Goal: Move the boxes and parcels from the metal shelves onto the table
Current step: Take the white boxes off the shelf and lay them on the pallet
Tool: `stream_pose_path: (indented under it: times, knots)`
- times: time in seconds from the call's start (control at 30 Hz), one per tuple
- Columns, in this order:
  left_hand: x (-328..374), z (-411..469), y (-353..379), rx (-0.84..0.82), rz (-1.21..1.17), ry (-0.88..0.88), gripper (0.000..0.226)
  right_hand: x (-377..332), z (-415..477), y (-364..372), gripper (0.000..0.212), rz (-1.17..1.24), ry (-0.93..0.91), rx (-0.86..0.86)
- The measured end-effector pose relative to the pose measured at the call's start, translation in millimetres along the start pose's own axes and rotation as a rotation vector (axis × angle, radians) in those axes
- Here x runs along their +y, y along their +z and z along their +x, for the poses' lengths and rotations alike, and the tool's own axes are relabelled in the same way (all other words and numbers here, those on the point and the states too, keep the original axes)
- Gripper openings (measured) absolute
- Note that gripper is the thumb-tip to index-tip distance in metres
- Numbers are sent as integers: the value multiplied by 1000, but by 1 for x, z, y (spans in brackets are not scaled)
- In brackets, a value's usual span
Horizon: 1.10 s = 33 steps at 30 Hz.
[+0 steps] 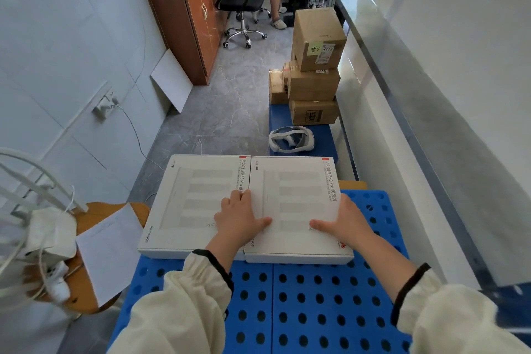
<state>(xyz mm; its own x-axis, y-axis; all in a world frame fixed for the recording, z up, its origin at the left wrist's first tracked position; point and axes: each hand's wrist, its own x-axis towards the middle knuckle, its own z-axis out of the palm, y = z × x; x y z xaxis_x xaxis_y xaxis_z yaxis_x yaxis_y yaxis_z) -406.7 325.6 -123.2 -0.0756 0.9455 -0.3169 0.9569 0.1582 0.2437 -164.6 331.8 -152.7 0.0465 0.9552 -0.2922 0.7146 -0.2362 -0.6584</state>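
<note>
Two flat white boxes lie side by side on the blue perforated table top. The right white box is held at both sides: my left hand grips its left edge, in the seam with the left white box, and my right hand grips its right edge. Thumbs rest on the lid. Further off, a stack of brown cardboard boxes stands on a blue surface.
A white headset lies beyond the white boxes. A wooden stool with paper and cables stands at the left, by a white fan. A grey metal ledge runs along the right. A person sits far back near an office chair.
</note>
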Motion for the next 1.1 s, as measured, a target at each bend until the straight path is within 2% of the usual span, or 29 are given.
stream_pose_path:
  times: [0.17,0.27,0.37,0.47,0.5,0.57,0.67,1.1]
  knots:
    - [-3,-1,-1,-19,-28,41,83,-3,-6,-2,81,13,19,-18]
    - [-22,1,-21,118,-76,23,82,-5,-7,-4,76,33,62,-41]
    - [-72,10,-48,196,28,-226,92,-9,-7,-9,65,25,91,-6]
    - [-128,17,-54,110,-145,-460,111,-10,-10,-15,56,47,68,-4]
    - [-139,18,-52,70,-246,-461,112,-11,-11,-17,55,48,54,-18]
    - [-146,18,-47,28,-372,-394,100,-14,-13,-19,52,31,33,-32]
    - [-143,15,-46,35,-358,-349,84,-21,-17,-21,47,-17,8,-26]
    - [-145,-2,-44,-6,-376,-311,85,-22,-36,-22,51,-133,47,-30]
